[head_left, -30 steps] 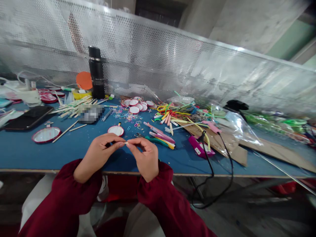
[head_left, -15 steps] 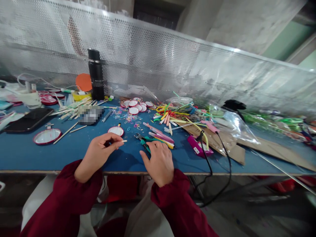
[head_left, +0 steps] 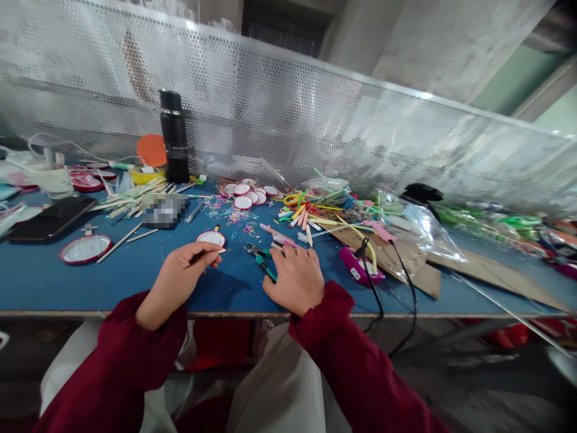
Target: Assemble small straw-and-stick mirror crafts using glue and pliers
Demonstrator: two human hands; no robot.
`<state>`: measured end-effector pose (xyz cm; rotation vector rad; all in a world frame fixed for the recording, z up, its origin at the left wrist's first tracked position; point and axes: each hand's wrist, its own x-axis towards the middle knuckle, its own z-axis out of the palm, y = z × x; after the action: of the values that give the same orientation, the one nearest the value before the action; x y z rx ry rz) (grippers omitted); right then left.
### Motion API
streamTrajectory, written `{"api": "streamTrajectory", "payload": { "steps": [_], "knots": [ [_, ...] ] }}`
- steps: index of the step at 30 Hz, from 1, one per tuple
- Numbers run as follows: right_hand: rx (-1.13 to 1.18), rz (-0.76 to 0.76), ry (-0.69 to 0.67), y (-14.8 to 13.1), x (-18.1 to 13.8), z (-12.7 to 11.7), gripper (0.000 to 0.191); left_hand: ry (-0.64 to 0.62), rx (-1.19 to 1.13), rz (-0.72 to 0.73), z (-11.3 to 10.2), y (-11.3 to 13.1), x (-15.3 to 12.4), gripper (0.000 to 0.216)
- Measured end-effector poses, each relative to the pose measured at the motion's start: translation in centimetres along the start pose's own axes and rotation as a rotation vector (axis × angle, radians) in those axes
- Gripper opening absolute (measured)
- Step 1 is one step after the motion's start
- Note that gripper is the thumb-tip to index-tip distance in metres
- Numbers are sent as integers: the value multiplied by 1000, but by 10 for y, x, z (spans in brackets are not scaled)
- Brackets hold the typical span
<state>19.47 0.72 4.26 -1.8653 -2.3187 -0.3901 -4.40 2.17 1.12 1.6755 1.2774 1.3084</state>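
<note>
The left hand has thumb and forefinger clamped on a short pale stick, a red-rimmed white disc at its eleven o'clock, while the right hand spreads, thumb and fingers apart, with green-handled pliers at ten o'clock, contact uncertain. The work looks partway: stick gripped, pliers not lifted, remainder unclear. Blue tabletop gives room between the hands, bounded by the table edge at six o'clock and a purple box at the right hand's three.
</note>
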Motion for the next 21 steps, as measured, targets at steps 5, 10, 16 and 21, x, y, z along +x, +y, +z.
{"api": "streamTrajectory", "payload": {
  "steps": [5,10,16,21],
  "knots": [
    [19,-47,-44,4,0,-3,54,12,107,77,-1,3,1,21],
    [56,-4,-14,0,-10,5,40,14,92,27,0,6,0,22],
    [290,7,214,1,-17,14,53,-32,26,10,1,8,-1,26],
    [1265,243,181,0,-15,11,40,-13,-26,-25,1,11,-2,25]
  ]
}}
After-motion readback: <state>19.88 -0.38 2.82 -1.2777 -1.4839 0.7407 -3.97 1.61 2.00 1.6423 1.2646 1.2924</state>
